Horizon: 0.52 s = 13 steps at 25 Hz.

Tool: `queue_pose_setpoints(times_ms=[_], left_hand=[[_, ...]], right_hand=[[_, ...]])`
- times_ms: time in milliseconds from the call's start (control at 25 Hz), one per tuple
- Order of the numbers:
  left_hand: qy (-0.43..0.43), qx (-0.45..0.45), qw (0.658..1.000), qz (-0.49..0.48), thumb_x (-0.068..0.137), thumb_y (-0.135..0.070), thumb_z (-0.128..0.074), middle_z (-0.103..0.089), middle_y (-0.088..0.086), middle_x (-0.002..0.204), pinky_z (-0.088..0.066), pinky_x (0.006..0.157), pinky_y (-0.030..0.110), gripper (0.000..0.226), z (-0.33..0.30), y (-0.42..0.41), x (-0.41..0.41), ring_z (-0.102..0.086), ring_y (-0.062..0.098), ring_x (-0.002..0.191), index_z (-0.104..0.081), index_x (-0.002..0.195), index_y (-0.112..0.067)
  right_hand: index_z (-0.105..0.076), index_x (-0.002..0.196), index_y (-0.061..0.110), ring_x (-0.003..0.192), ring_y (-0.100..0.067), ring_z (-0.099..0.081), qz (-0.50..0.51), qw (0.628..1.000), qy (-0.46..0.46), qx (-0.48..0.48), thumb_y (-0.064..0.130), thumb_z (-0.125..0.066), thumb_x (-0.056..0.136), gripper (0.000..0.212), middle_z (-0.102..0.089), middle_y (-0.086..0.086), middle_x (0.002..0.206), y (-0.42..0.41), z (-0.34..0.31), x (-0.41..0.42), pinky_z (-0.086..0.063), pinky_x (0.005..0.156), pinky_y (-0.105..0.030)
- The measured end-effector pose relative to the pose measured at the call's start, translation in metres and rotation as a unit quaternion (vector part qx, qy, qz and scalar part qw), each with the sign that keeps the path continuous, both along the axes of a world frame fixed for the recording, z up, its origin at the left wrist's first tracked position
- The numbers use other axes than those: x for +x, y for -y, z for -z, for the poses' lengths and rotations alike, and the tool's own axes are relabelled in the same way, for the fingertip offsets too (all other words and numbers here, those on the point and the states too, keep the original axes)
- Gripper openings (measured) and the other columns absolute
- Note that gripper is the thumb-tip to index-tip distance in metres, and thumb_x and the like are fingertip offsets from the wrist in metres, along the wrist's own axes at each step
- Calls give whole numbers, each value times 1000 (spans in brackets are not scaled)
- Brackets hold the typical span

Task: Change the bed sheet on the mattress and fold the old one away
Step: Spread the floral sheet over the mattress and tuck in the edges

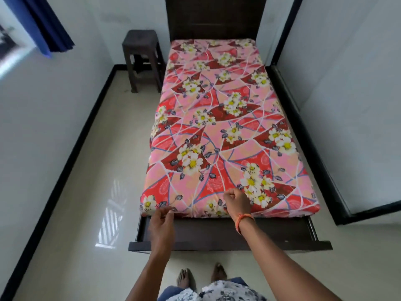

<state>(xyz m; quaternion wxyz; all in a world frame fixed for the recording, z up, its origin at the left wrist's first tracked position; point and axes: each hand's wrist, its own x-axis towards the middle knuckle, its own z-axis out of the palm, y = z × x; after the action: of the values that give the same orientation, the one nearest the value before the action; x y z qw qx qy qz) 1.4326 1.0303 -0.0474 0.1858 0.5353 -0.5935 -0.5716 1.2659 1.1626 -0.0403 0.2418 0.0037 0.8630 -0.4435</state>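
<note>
A red and pink floral bed sheet (219,127) lies stretched flat over the mattress, tucked around its edges. I stand at the foot of the bed. My left hand (161,224) hovers just below the near left corner of the mattress, fingers loosely spread and slightly blurred, holding nothing. My right hand (235,200) rests on the sheet at the foot edge with its fingers curled; whether it pinches the fabric is unclear. An orange band circles the right wrist.
The dark wooden bed frame (227,242) juts out below the mattress, its headboard (214,16) against the far wall. A dark stool (142,59) stands left of the bed. Glossy tile floor (86,192) runs along the left; a white wall hugs the right side.
</note>
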Motion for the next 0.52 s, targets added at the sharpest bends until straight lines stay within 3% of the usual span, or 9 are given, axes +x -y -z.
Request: queue_pose_setpoints(times_ms=[160,360,440,520], left_hand=[[-18,14,999,-29,95,-15,-60,-69,2,90,-50,75,35,8,-32,31,17,-64,20,86,-67,93,-19],[-44,54,997,-17,96,-14,-58,-71,6,95,-59,77,40,9,-36,79,36,-69,23,89,-66,94,-18],[-56,72,996,-4,97,-16,-58,-71,8,98,-61,73,42,9,-32,111,49,-70,23,89,-66,100,-14],[-65,81,995,11,98,-15,-56,-70,9,97,-57,64,34,9,-29,149,64,-69,21,84,-64,102,-11]], right_hand=[[-67,92,15,73,-17,-60,-7,1000,-6,-29,22,-58,88,12,-68,-2,87,41,-23,5,-40,55,-22],[-66,74,15,81,-25,-66,35,998,17,-56,16,-61,86,13,-70,-7,81,85,-27,32,-54,74,-36],[-64,70,14,79,-27,-67,62,995,28,-66,15,-60,88,18,-70,-9,78,113,-31,48,-53,72,-37],[-66,72,11,71,-27,-65,114,989,38,-87,12,-59,87,17,-69,-9,71,148,-38,64,-52,66,-36]])
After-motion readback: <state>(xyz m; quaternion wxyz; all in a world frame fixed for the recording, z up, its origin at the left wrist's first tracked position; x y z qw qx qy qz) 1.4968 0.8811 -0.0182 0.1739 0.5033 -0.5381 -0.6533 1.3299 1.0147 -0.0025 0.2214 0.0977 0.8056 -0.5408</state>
